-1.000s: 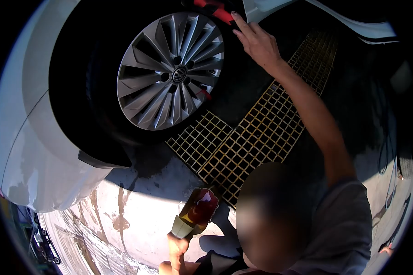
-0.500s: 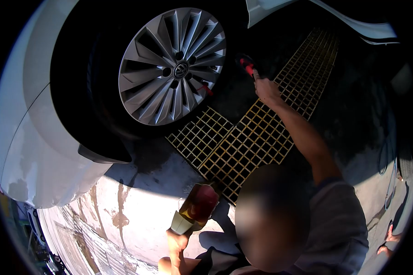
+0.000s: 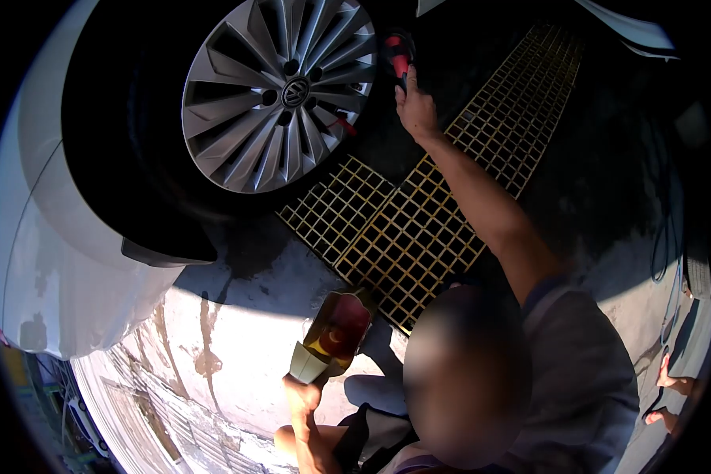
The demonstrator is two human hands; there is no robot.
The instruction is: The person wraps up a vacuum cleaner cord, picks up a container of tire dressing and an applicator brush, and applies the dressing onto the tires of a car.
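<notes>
Glares nearly white on the sunlit concrete (image 3: 241, 336), then breaks off at a hard shadow edge. Sinks almost to black around the tyre (image 3: 183, 178), yet gleams softly on the metal wheel (image 3: 295, 93). Bends strongly, fisheye-fashion, toward black corners. Looks fairly sharp on the yellowish grating (image 3: 428, 223), heavily smeared over a person's head (image 3: 466, 375).

Up swung the right hand (image 3: 416, 109), its red-and-black tool (image 3: 400, 55) shifting from the wheel's (image 3: 295, 92) 3 o'clock to 2 o'clock, closer in than 0.5 seconds earlier!
</notes>
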